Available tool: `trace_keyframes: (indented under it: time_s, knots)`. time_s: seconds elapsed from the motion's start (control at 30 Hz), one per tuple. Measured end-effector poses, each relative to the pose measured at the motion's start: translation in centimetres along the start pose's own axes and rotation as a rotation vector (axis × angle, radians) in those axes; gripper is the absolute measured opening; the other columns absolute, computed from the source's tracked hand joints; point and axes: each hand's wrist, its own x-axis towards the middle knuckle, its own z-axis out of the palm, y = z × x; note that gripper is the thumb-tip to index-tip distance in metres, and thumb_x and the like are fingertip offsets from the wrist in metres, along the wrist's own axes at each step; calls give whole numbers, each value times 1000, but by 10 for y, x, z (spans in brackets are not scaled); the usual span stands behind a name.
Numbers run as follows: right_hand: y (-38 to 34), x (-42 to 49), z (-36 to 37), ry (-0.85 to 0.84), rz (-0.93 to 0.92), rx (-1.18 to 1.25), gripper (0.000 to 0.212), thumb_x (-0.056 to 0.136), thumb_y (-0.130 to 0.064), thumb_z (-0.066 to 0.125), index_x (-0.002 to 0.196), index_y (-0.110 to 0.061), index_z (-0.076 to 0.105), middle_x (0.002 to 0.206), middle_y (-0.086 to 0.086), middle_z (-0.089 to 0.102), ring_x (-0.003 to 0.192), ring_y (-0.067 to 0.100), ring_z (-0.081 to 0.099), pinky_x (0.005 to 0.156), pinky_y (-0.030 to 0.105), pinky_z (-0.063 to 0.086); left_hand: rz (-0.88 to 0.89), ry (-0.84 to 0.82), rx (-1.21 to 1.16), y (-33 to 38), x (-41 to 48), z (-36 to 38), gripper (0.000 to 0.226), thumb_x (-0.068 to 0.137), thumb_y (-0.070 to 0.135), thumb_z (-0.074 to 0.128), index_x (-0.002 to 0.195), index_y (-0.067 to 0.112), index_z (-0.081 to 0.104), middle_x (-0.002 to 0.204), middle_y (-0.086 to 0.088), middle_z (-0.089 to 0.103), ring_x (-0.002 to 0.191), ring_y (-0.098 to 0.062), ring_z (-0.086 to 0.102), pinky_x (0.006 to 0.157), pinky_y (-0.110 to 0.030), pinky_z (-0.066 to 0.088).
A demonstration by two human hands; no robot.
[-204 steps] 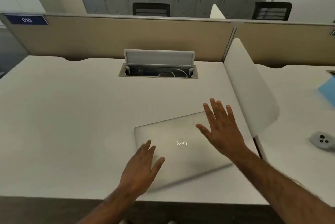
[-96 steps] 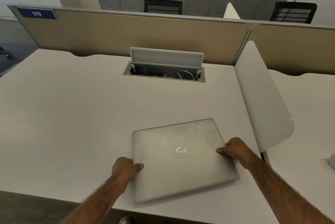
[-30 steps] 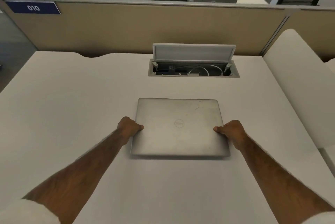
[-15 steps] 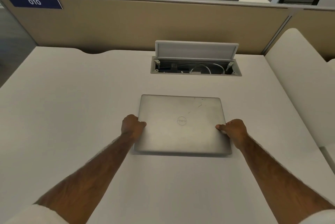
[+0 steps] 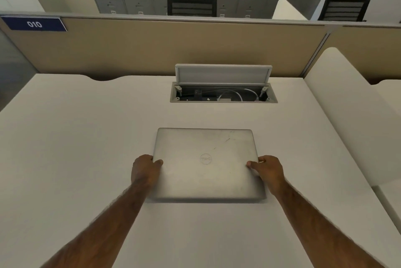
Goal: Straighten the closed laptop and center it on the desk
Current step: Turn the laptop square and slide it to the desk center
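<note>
Desk (image 5: 76,159) — laptop (image 5: 206,163) squarer, nearer centre than before

The laptop (image 5: 206,163) — once skewed near the desk's right — now sits square, centered.

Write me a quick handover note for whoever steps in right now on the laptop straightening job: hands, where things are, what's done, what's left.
Left hand: gripping the left edge of the laptop, thumb on the lid.
Right hand: gripping the right edge, thumb on the lid.
Laptop: closed, on the desk, in front of the open cable box. Its edges run about parallel to the box and the partition.
Done: it looks straight and sits roughly mid-desk, slightly left of the cable box's centre.
Left: check centring, nudge if needed, then let go with both hands.
</note>
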Motion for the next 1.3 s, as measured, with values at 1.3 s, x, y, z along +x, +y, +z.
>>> trace_keyframes:
  time_s: [1.3]
  knots:
    - [4,17,0,15,33,108,26,72,-8,80,97,-7,74,94,11,74,87,31,71,85,44,59,1,49,37,3,-2,6,27,81,28,73,98,6,72,101,-13,75,79,-28,60,73,-29,42]
